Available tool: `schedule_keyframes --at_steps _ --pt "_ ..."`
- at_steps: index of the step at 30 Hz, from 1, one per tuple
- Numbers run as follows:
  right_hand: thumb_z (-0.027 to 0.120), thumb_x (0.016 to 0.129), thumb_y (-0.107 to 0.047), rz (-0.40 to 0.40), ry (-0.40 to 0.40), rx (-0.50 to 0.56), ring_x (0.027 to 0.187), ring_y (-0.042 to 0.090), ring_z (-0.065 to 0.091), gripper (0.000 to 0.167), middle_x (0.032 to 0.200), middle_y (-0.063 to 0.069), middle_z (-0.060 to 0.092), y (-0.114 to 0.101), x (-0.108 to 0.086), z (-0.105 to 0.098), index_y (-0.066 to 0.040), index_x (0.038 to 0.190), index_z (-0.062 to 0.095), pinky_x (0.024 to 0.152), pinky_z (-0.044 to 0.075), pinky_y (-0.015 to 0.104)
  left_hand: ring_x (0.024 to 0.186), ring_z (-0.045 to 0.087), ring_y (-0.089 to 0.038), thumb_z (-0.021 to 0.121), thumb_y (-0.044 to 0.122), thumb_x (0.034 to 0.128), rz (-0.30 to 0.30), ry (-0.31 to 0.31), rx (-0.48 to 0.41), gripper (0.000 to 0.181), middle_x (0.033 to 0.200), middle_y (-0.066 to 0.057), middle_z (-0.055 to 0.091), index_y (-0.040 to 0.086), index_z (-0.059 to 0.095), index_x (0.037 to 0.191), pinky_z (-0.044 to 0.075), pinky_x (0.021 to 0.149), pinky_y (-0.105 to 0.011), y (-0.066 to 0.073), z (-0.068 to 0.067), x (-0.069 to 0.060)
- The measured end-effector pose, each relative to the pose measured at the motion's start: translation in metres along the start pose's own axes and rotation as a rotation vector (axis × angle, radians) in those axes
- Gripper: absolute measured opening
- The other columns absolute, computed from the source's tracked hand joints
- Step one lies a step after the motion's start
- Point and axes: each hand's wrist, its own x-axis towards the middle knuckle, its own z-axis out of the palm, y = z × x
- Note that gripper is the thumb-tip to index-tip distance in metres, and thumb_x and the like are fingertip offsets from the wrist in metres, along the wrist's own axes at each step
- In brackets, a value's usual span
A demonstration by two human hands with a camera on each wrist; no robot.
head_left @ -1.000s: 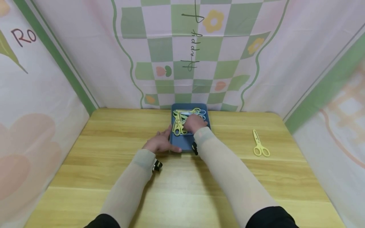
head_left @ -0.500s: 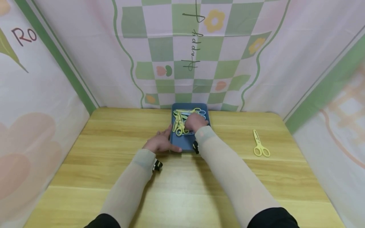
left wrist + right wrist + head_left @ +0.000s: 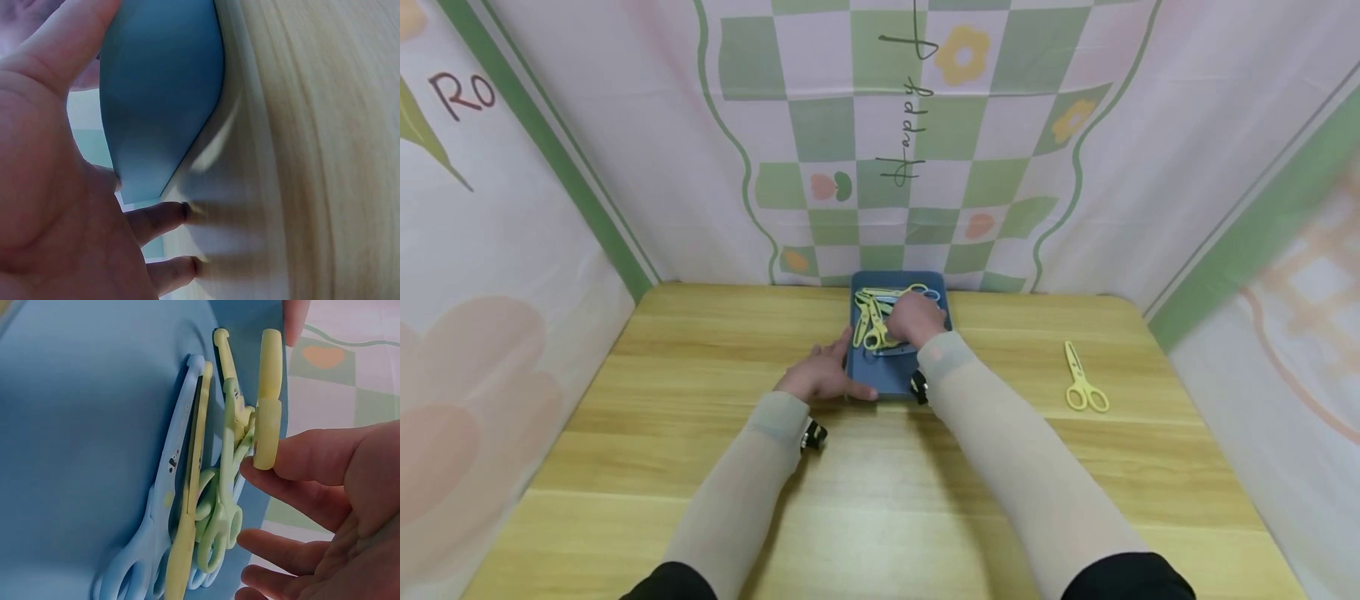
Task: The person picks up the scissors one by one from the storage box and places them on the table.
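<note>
A blue tray (image 3: pixel 887 381) stands at the table's far edge, heaped with yellow, green and blue scissors. Over the heap, my right hand (image 3: pixel 916 318) pinches a pair of yellow scissors (image 3: pixel 269 394) between thumb and index finger; the other fingers are spread apart. Beneath them lie blue scissors (image 3: pixel 164 469) and green scissors (image 3: pixel 223 519) in the right wrist view. My left hand (image 3: pixel 820 375) rests against the tray's near left corner. Its thumb lies along the front wall, and its straight, spread fingers reach down the left side, some with tips on the table.
One pair of yellow scissors (image 3: pixel 1081 379) lies alone on the wooden table (image 3: pixel 700 367) to the right. A patterned curtain (image 3: pixel 891 192) hangs right behind the tray, and more cloth closes both sides.
My right hand has shifted slightly to the right. The yellow scissors it pinches have moved a little with it, baring more of the blue scissors below. My left hand stays in place.
</note>
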Motion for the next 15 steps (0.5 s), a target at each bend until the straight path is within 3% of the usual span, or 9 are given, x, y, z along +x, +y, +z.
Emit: schedule_keyframes --at_steps 4,8,15 --pt "0.056 0.098 -0.021 -0.020 0.001 0.003 0.122 0.044 0.052 0.029 0.123 0.016 0.065 0.0015 -0.0018 -0.0021 -0.008 0.074 0.067 0.109 0.025 0.066 0.149 -0.006 -0.036 0.085 0.060 0.0686 -0.016 -0.012 0.017 0.131 0.165 -0.006 0.007 0.037 -0.008 0.159 0.005 0.111 -0.068 -0.0027 0.0004 0.0067" --pt "0.055 0.096 -0.019 -0.028 0.018 0.005 0.109 0.039 0.058 0.027 0.111 0.014 0.067 0.0026 -0.0047 -0.0018 -0.008 0.072 0.064 0.107 0.030 0.064 0.149 -0.004 -0.038 0.085 0.059 0.0693 0.010 -0.002 0.003 0.130 0.165 -0.009 0.009 0.034 -0.005 0.160 0.006 0.112 -0.068 -0.0017 0.0003 0.0019" --pt "0.052 0.094 -0.016 -0.069 0.050 -0.031 0.087 0.031 0.059 0.026 0.098 0.012 0.066 0.0075 -0.0084 -0.0063 -0.009 0.072 0.064 0.088 0.048 0.053 0.148 -0.004 -0.039 0.085 0.060 0.0684 0.019 0.001 0.005 0.131 0.165 -0.011 0.010 0.033 -0.003 0.161 0.004 0.110 -0.071 -0.0017 0.0000 0.0018"
